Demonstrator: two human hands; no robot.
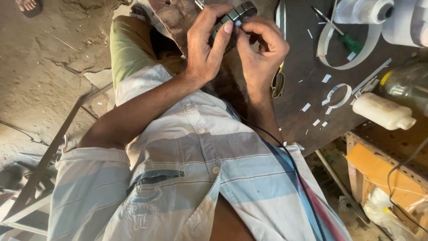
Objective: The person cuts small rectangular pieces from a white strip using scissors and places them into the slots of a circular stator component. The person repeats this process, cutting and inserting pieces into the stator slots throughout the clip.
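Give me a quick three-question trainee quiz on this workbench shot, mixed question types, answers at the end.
1. True or false: both hands grip the dark ring.
2. Which lies nearest the right edge of the table? A) scissors B) white bottle C) screwdriver
3. Fill in: the screwdriver has a ____ handle.

Key:
1. True. The left hand and right hand both pinch it.
2. B, the white bottle, lying on its side.
3. Green.
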